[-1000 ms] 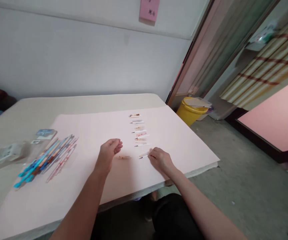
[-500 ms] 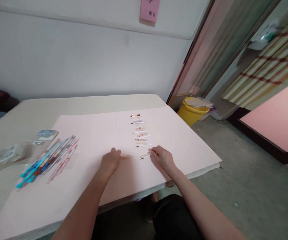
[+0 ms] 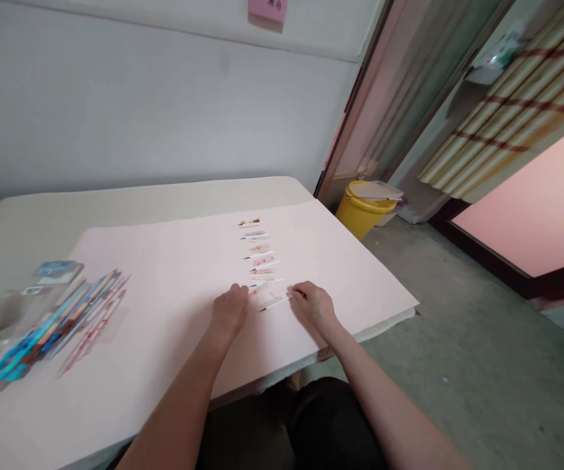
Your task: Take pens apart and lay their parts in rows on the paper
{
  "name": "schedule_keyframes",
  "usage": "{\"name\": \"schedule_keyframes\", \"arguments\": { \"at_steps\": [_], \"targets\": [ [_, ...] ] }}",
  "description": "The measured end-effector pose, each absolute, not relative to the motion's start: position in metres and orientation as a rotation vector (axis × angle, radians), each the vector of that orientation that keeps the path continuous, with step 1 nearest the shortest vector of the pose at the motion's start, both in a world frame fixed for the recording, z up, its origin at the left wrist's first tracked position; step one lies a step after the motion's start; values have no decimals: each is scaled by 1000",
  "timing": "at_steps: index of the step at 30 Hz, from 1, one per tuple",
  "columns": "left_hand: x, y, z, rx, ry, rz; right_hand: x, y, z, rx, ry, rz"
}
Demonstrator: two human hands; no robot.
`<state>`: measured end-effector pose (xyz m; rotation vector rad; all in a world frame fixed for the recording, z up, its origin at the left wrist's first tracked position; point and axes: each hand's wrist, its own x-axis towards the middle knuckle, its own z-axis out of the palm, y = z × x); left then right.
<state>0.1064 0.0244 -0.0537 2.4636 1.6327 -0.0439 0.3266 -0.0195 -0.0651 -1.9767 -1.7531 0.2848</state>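
My left hand is closed, its fingertips pinching a thin clear pen barrel with orange markings. To its right, my right hand is closed too. Something small and dark red shows between its fingers, too little to name. Between the hands lies a white pen refill, dark tip to the left, its other end close to my right fingertips. Beyond them, a column of refills and short pen parts, among them a pink-patterned part, runs away from me on the pale pink sheet.
On the left lie a bundle of blue, brown and clear pens, several pink-marked clear pens, a clear plastic bag and a blue-and-white packet. A yellow bin stands past the table's right side. A wall borders the far edge.
My left hand has moved right and slightly away with the pen barrel, nearer the refill. The right hand has shifted slightly right. The whole view has swung a little to the right.
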Motion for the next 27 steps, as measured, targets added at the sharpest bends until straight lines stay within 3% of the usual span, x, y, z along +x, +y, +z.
{"name": "schedule_keyframes", "arguments": {
  "at_steps": [18,27],
  "targets": [
    [125,23,-49,2430,1647,43,297,-19,-56,-1927,-2234,202],
    [113,24,-44,2447,1648,48,291,-19,-57,-1932,-2194,181]
  ]
}}
